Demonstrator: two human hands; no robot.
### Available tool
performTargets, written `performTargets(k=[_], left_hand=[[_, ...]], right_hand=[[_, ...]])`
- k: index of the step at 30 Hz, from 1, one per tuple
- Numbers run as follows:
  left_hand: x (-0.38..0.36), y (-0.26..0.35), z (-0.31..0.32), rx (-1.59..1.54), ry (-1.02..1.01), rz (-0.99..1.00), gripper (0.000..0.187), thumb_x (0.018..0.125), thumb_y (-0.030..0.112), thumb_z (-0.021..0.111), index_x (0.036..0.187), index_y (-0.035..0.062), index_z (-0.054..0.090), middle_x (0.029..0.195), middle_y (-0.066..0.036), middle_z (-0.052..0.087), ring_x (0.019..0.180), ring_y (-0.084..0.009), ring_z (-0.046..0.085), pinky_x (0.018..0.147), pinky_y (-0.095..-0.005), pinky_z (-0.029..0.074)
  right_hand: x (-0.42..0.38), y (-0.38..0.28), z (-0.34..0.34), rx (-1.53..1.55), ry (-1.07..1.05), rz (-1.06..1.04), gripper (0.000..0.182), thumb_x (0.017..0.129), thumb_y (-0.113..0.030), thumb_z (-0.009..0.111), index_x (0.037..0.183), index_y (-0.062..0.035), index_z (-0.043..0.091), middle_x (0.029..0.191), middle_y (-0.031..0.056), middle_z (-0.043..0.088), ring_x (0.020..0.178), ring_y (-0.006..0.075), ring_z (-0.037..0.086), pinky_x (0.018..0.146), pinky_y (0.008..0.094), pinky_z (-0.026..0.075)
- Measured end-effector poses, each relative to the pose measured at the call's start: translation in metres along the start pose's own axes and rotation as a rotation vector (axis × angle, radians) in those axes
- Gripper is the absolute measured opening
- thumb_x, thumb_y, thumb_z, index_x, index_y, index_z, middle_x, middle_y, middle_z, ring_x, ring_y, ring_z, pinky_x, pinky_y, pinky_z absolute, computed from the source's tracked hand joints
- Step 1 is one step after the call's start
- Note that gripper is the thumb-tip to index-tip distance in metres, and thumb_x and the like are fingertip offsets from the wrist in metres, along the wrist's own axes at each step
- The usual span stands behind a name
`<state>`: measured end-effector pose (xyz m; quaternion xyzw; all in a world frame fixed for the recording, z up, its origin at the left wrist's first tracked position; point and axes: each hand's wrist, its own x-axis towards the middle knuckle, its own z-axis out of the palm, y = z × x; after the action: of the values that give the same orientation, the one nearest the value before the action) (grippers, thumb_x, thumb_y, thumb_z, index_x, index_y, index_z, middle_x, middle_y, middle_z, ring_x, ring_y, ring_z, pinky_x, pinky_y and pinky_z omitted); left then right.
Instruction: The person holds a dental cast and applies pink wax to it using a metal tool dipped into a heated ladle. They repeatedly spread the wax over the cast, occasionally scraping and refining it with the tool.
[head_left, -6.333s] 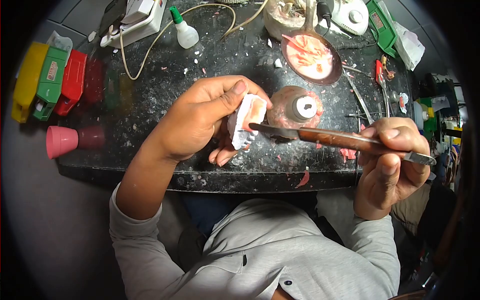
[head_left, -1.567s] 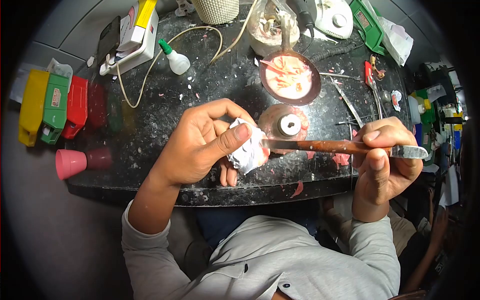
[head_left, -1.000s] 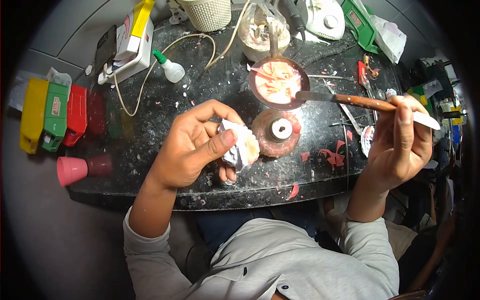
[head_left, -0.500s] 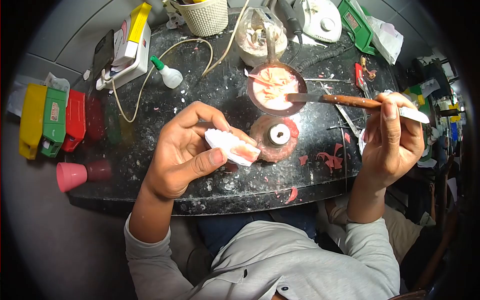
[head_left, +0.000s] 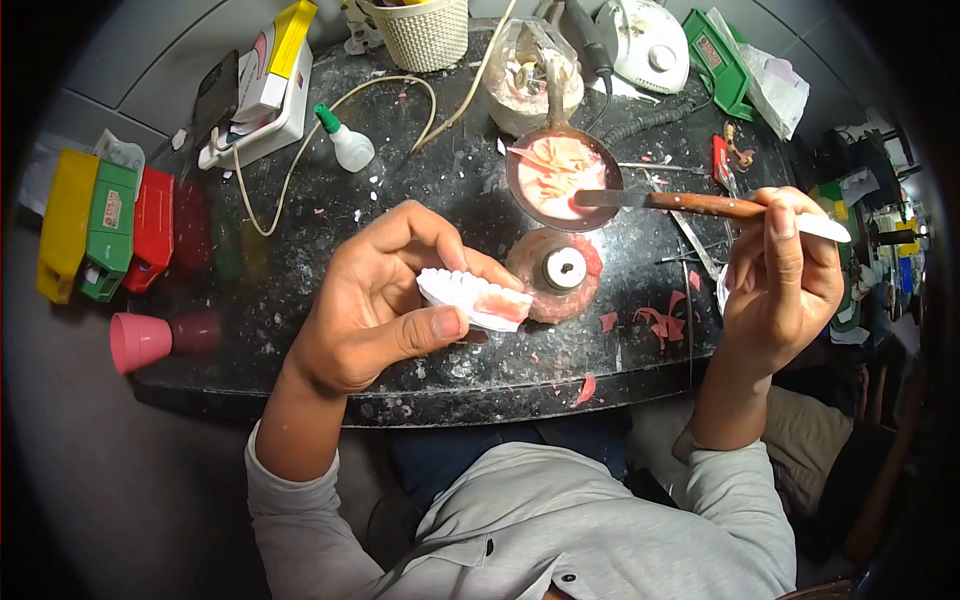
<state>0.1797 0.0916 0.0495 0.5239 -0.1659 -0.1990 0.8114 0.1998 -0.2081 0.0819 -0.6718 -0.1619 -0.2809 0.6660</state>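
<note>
Between the thumb and fingers of my left hand point(head_left: 385, 300) is a white plaster dental cast point(head_left: 455, 289) with teeth along its top and pink wax on its right part. My right hand point(head_left: 785, 270) grips a wax knife point(head_left: 700, 203) by its wooden handle; a white, spoon-like end sticks out behind the hand. The knife's metal blade reaches left into a small pan point(head_left: 519, 200) of melted pink wax point(head_left: 555, 175) with unmelted sheet pieces in it. Below the pan stands a round burner point(head_left: 566, 270) with a white metal collar, smeared with pink wax.
Pink wax scraps point(head_left: 662, 322) and thin metal tools point(head_left: 695, 243) lie right of the burner. A green-capped dropper bottle point(head_left: 351, 148), a cable and a white box point(head_left: 262, 130) are at back left. A pink cup point(head_left: 141, 342) sits by the left edge. A white control unit point(head_left: 645, 45) stands behind.
The view has shifted slightly. My left hand has tilted the cast a little, so its teeth show more clearly. The knife blade stays in the pan of wax.
</note>
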Motion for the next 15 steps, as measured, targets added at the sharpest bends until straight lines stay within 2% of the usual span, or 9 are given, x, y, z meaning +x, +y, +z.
performTargets(k=[3, 6, 10, 15], left_hand=[[0.0011, -0.0065, 0.0020, 0.024, -0.024, 0.064, 0.041, 0.086, 0.014, 0.075, 0.108, -0.0003, 0.044, 0.112, -0.036, 0.063, 0.109, -0.0348, 0.067, 0.095, -0.0427, 0.054], [0.0007, -0.0065, -0.0003, 0.050, -0.050, 0.045, 0.039, 0.086, 0.012, 0.075, 0.107, -0.0002, 0.045, 0.113, -0.035, 0.064, 0.112, -0.0345, 0.065, 0.096, -0.0429, 0.053], [0.0007, -0.0075, -0.0012, 0.086, -0.063, 0.047, 0.038, 0.086, 0.011, 0.075, 0.107, -0.0005, 0.046, 0.112, -0.033, 0.065, 0.111, -0.0329, 0.066, 0.096, -0.0428, 0.053], [0.0000, -0.0069, -0.0001, 0.158, -0.061, -0.042, 0.037, 0.088, 0.013, 0.075, 0.108, -0.0011, 0.047, 0.112, -0.031, 0.066, 0.105, -0.0278, 0.068, 0.093, -0.0375, 0.054]], right_hand=[[0.0017, 0.0027, -0.0071, 0.121, -0.022, 0.001, 0.017, 0.095, -0.005, 0.061, 0.099, 0.0109, 0.064, 0.089, 0.0164, 0.066, 0.047, 0.0062, 0.047, 0.042, 0.0188, 0.032], [-0.0021, 0.0019, -0.0054, 0.157, -0.004, -0.057, 0.017, 0.094, -0.005, 0.060, 0.099, 0.0112, 0.063, 0.092, 0.0175, 0.065, 0.047, 0.0075, 0.047, 0.042, 0.0190, 0.032], [-0.0056, -0.0026, -0.0055, 0.105, -0.076, -0.018, 0.012, 0.092, -0.001, 0.060, 0.098, 0.0093, 0.062, 0.090, 0.0175, 0.064, 0.051, 0.0069, 0.046, 0.044, 0.0184, 0.034], [-0.0072, -0.0031, -0.0055, 0.134, -0.091, -0.025, 0.012, 0.091, -0.002, 0.061, 0.098, 0.0079, 0.062, 0.090, 0.0162, 0.063, 0.058, 0.0077, 0.049, 0.047, 0.0185, 0.037]])
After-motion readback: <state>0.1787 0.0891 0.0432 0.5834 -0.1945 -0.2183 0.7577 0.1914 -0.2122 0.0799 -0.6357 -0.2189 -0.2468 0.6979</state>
